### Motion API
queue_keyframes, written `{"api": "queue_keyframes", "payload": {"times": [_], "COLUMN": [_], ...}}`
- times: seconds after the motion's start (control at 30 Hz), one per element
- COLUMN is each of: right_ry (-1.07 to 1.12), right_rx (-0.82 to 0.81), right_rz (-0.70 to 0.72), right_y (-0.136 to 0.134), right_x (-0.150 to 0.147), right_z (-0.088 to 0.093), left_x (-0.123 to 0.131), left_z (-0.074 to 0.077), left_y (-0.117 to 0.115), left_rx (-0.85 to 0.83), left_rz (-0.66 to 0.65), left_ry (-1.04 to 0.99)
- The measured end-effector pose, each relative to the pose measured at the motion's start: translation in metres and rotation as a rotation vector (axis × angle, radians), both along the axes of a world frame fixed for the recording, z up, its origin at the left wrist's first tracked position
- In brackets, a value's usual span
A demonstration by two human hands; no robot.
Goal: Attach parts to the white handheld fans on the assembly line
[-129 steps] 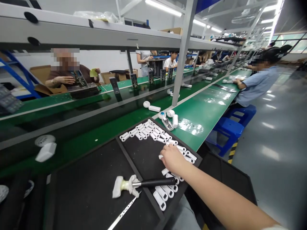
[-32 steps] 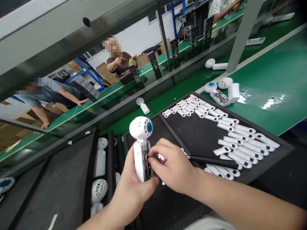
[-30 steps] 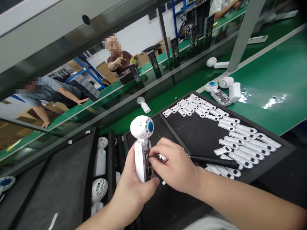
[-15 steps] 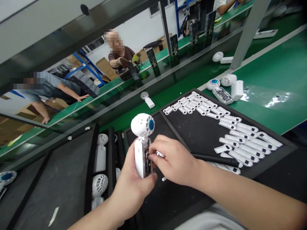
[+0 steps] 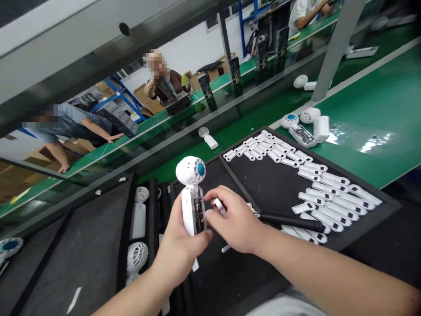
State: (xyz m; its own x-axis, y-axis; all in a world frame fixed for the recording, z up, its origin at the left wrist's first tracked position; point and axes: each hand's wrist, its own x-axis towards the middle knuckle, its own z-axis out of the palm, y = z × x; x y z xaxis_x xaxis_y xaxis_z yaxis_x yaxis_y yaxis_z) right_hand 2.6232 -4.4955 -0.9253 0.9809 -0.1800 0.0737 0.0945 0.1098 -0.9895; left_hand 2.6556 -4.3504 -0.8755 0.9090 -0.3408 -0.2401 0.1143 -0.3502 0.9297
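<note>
My left hand (image 5: pixel 179 248) grips a small white handheld fan (image 5: pixel 190 193) upright; its round head has a blue centre and its handle is open, showing the circuit board. My right hand (image 5: pixel 233 219) is closed in a pinch on a small white plastic piece (image 5: pixel 219 206) right beside the open handle. Several more white pieces (image 5: pixel 315 184) lie in rows on a black tray (image 5: pixel 263 182) to the right. A black-handled tool (image 5: pixel 289 220) lies on the tray behind my right hand.
More white fans (image 5: pixel 138 215) sit in a black slotted tray at the left. Loose fan parts (image 5: pixel 305 125) and another fan (image 5: pixel 208 137) rest on the green conveyor belt (image 5: pixel 362 105). Other people work across the line; a grey post (image 5: pixel 332 48) stands at right.
My right hand has drawn back slightly from the fan's open handle, with the white piece now showing between its fingers. The fan has tilted a little. Earlier, that hand was at the tray's pieces.
</note>
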Motion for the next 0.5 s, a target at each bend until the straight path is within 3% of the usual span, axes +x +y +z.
{"api": "queue_keyframes", "payload": {"times": [0.07,0.13,0.33,0.5], "right_ry": [0.127,0.202,0.204,0.225], "right_rx": [0.280,0.412,0.604,0.579], "right_rz": [-0.021,-0.045,-0.115,-0.120], "right_y": [0.006,0.011,0.022,0.023], "right_x": [0.002,0.002,-0.003,0.003], "right_z": [-0.003,-0.005,0.006,0.010], "left_x": [0.003,0.004,0.001,-0.001], "left_z": [-0.001,-0.002,-0.005,-0.010], "left_y": [0.000,0.000,-0.001,0.004], "left_rx": [-0.028,-0.031,0.030,0.112], "left_rz": [0.057,0.075,0.067,0.014], "left_ry": [0.036,0.048,-0.053,-0.114]}}
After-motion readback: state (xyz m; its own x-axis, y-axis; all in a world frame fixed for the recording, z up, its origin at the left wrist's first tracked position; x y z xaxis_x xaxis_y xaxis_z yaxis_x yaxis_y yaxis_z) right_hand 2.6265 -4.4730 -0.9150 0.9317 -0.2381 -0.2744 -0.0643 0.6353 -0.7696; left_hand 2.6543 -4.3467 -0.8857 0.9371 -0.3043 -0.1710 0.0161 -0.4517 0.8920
